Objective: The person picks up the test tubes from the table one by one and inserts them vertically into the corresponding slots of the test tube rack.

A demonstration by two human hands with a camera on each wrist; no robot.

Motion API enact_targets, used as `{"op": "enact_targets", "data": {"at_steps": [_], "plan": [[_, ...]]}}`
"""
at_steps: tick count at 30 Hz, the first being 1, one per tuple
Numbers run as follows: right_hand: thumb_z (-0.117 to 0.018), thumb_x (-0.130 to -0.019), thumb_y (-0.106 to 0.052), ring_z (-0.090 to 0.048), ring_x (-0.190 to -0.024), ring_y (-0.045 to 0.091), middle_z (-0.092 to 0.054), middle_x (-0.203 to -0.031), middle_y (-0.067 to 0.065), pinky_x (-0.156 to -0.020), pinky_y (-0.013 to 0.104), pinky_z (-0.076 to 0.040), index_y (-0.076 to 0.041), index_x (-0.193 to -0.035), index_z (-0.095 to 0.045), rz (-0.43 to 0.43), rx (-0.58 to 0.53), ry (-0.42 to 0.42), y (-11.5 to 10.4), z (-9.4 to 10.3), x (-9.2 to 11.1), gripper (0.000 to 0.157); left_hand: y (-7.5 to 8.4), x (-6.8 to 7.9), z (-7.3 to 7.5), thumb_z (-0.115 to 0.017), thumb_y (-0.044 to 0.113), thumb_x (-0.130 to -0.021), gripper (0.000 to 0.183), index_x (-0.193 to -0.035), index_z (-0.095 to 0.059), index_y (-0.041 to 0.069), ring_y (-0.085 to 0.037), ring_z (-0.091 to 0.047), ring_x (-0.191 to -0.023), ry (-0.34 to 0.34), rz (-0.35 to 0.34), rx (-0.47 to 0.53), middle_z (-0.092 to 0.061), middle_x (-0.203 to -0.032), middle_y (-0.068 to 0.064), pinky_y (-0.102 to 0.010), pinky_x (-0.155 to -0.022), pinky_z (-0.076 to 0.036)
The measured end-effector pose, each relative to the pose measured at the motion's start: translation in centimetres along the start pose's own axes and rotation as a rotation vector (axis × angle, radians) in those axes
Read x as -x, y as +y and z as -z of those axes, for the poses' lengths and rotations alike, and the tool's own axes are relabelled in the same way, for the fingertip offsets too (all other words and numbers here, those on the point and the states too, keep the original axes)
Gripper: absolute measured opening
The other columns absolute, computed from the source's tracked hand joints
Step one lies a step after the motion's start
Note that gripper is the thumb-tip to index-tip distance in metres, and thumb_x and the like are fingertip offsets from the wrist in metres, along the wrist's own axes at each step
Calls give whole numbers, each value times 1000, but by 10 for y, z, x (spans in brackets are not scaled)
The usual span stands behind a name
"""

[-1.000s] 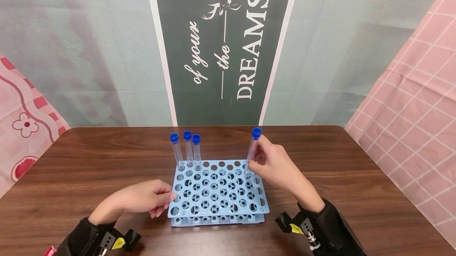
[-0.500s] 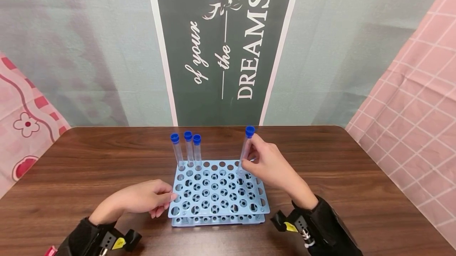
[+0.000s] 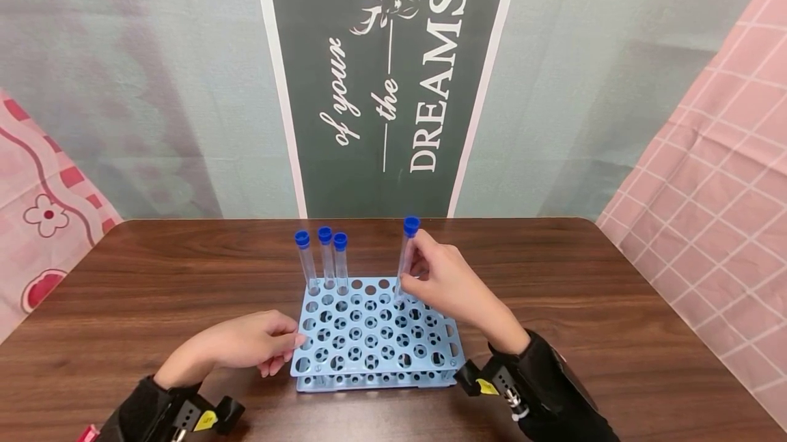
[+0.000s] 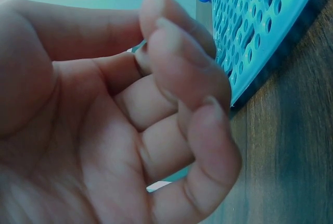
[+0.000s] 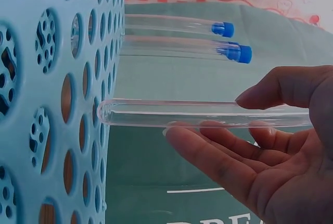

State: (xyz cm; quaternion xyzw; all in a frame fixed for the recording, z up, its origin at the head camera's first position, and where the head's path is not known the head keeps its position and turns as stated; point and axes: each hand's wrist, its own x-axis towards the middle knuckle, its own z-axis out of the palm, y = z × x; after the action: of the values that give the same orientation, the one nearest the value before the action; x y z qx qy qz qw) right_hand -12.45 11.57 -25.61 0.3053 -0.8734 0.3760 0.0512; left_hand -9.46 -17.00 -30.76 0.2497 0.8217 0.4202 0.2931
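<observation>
A clear test tube [image 3: 404,264] with a blue cap is pinched between the thumb and fingers of my right hand [image 3: 443,283]. It stands nearly upright over the back part of a light blue test tube rack [image 3: 371,324]. In the right wrist view, the rounded bottom of the held tube [image 5: 203,114] is close to the rack's holes [image 5: 67,99]; whether it touches cannot be told. My left hand [image 3: 252,341] grips the rack's left edge, thumb tip on the rim. In the left wrist view, curled fingers [image 4: 184,62] partly cover the rack [image 4: 250,21].
Three blue-capped tubes [image 3: 308,264] stand in the rack's back left corner. The brown wooden table [image 3: 553,278] extends on both sides. A printed cloth [image 3: 381,87] hangs behind it.
My right hand has carried the test tube leftward along the back of the rack. My left hand and the rack have stayed in place.
</observation>
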Motion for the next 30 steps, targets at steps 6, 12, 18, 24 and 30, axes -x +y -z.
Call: {"op": "enact_targets", "data": {"at_steps": [6, 12, 18, 24, 30], "plan": [[-59, -76, -1, -57, -66, 6, -56, -75, 2, -63, 27, -53, -8, -83, -47, 6, 3, -3, -3, -3, -3, 15, 0, 0, 0, -46, 16, -94, 32, -67, -52, 1, -10, -46, -46, 1, -3, 0, -47, -54, 3, -23, -44, -42], [-58, -75, -1, -57, -66, 7, -57, -74, 2, -62, 27, -53, -8, -83, -47, 16, -7, -9, -5, -5, -7, 15, 0, 0, 0, -46, 17, -94, 32, -66, -51, 3, -11, -46, -47, -1, 0, 14, -47, -55, 3, -22, -45, -41], [-57, -76, -2, -57, -67, 8, -57, -75, 2, -62, 27, -52, -8, -83, -47, 23, -2, -27, -6, -7, -11, 14, 0, 1, 0, -46, 17, -94, 32, -66, -51, 3, -11, -46, -47, -2, 1, 13, -47, -55, 3, -22, -45, -41], [-57, -77, -2, -59, -70, 11, -57, -78, 3, -65, 28, -53, -8, -84, -47, 36, -4, -40, -7, -9, -15, 14, 2, 1, 0, -46, 18, -94, 32, -66, -51, 3, -11, -46, -47, -1, 8, 6, -48, -55, 2, -22, -45, -41], [-57, -76, -1, -58, -69, 8, -57, -78, 3, -65, 27, -53, -8, -84, -47, 48, -7, -43, -8, -12, -18, 15, 2, 0, 0, -46, 17, -94, 32, -67, -52, 2, -11, -46, -47, 1, 15, 0, -48, -54, 2, -23, -45, -42]]}}
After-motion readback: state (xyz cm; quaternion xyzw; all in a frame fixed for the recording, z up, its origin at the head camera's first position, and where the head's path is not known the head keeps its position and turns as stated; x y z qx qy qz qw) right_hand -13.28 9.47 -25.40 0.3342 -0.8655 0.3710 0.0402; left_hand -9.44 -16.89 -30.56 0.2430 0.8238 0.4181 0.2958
